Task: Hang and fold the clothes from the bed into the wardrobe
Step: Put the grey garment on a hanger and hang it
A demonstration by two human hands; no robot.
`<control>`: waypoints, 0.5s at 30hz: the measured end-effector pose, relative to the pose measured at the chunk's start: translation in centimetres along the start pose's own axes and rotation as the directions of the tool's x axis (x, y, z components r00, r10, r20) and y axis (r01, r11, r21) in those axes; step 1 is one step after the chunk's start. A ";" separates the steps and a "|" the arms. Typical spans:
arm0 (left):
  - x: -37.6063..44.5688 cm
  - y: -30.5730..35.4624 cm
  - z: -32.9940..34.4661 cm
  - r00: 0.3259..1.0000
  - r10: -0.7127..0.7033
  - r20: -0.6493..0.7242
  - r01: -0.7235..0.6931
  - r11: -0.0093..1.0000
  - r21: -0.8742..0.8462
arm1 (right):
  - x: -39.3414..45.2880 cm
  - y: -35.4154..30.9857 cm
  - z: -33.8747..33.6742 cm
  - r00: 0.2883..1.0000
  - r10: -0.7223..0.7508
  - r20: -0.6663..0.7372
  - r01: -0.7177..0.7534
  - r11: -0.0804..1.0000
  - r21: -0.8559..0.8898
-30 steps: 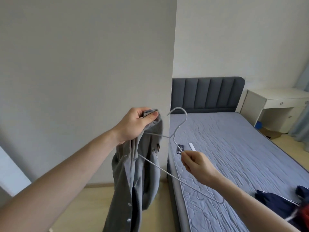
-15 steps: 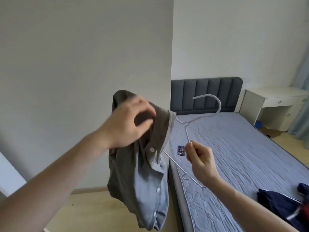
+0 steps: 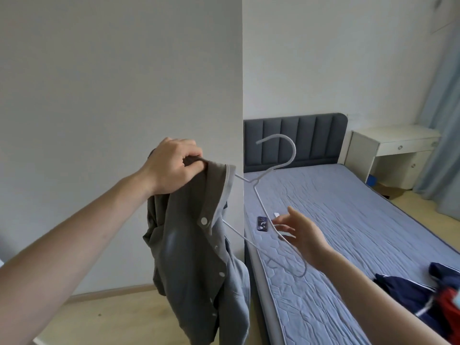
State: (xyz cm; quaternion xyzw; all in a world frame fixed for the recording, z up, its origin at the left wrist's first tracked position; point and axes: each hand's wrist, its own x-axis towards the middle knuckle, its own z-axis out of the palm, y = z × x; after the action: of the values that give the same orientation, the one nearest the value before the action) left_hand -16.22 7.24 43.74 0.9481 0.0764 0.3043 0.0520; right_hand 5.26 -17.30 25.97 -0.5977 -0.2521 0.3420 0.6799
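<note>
My left hand (image 3: 171,168) grips a grey button-up shirt (image 3: 196,257) at its shoulder, held up in front of a white panel. A white wire hanger (image 3: 286,146) sticks out of the shirt's collar, hook upward, with one arm hidden inside the cloth. The other hanger arm slopes down past my right hand (image 3: 301,232). That hand is spread with straight fingers beside the wire, over the bed (image 3: 348,220). A navy garment (image 3: 408,290) and a red one (image 3: 450,307) lie on the bed at the lower right.
A tall white panel (image 3: 124,95) fills the left half. A phone (image 3: 262,223) and a small white item (image 3: 276,215) lie near the bed's left edge. Behind are a grey headboard (image 3: 306,138), a white desk (image 3: 393,145) and a curtain (image 3: 443,120).
My right hand has let go of its pinch on the hanger and spread its fingers. My left hand re-gripped the shirt at the shoulder, over the hanger's end.
</note>
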 end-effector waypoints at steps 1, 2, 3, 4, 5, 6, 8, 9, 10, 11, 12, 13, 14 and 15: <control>0.1 -0.1 -0.3 1.000 -0.007 0.001 0.007 0.999 -0.032 | 0.3 1.1 -0.7 0.995 0.097 -0.003 -0.097 0.995 0.028; 0.3 -0.1 -0.5 1.000 -0.012 0.003 0.012 0.998 -0.059 | 0.5 2.3 -1.1 0.987 0.162 0.005 -0.162 0.987 -0.001; 0.4 -0.1 -0.7 1.000 -0.013 0.004 0.013 0.997 -0.081 | 0.5 3.5 -1.2 0.980 0.198 0.017 -0.197 0.979 -0.059; 0.5 -0.1 -0.9 1.000 -0.012 0.004 0.012 0.995 -0.098 | 0.6 4.5 -0.8 0.977 0.210 0.038 -0.205 0.973 -0.111; 0.6 0.1 -1.1 1.000 -0.011 0.004 0.011 0.993 -0.115 | 0.7 5.1 -0.1 0.977 0.205 0.064 -0.193 0.969 -0.154; 0.6 0.3 -1.3 1.000 -0.012 0.008 0.013 0.991 -0.131 | 0.7 5.4 1.0 0.977 0.190 0.099 -0.168 0.966 -0.195; 0.7 0.8 -1.5 1.000 -0.018 0.025 0.021 0.988 -0.154 | 0.8 5.4 3.7 0.972 0.145 0.184 -0.085 0.950 -0.299; 0.8 1.0 -1.6 0.999 -0.022 0.031 0.026 0.987 -0.160 | 0.9 5.4 5.1 0.967 0.130 0.220 -0.050 0.940 -0.337; 0.7 1.0 -1.8 0.999 -0.027 0.036 0.033 0.986 -0.164 | 0.9 5.3 6.3 0.960 0.121 0.253 -0.020 0.929 -0.368; 0.7 1.0 -1.9 0.999 -0.032 0.037 0.038 0.985 -0.169 | 1.0 5.2 7.4 0.952 0.123 0.281 0.002 0.913 -0.408; 0.6 0.9 -2.1 0.999 -0.039 0.038 0.045 0.984 -0.174 | 1.0 5.1 8.3 0.940 0.125 0.316 0.025 0.901 -0.432; 0.5 0.8 -2.2 0.998 -0.048 0.038 0.054 0.982 -0.179 | 1.1 5.4 8.8 0.923 0.126 0.365 0.066 0.880 -0.471; 0.3 0.5 -2.5 0.997 -0.059 0.040 0.065 0.981 -0.183 | 1.1 5.3 9.3 0.904 0.114 0.412 0.113 0.866 -0.487; 0.1 0.3 -2.7 0.997 -0.068 0.047 0.076 0.979 -0.188 | 1.3 5.5 9.5 0.896 0.090 0.436 0.157 0.852 -0.499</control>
State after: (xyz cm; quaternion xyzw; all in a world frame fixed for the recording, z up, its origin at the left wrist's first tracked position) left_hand -17.69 7.11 45.98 0.9413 0.0801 0.2891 0.1546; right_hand -1.95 -9.99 22.01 -0.6607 -0.4941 0.3752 0.4225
